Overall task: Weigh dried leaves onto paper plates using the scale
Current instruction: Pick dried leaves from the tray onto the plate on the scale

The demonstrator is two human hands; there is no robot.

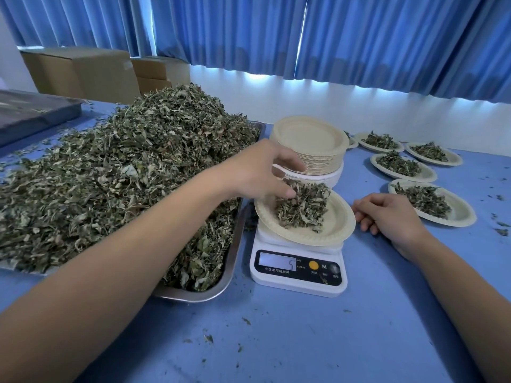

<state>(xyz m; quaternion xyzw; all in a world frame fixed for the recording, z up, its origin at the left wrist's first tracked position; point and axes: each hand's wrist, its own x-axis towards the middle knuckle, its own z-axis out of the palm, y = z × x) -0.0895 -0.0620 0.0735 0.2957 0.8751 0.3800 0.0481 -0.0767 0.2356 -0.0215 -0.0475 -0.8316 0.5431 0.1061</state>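
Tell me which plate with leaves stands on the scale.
The plate under the left hand holding leaves, on the scale; the other filled plates lie on the table, further right.

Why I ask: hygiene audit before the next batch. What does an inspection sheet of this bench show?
Surface: blue table, in use.
Job's things: scale, display apparently reading 5, carries a paper plate with a clump of leaves; steel tray heaped with dried leaves on its left; stack of empty plates behind it; filled plates on the right.
Clutter: leaf crumbs scattered over the table; second tray at far left.
Hands: left hand grips the clump over the paper plate; right hand rests on the table, holding nothing.
Cables: nothing seen.
Surroundings: blue curtains, cardboard boxes, white wall.
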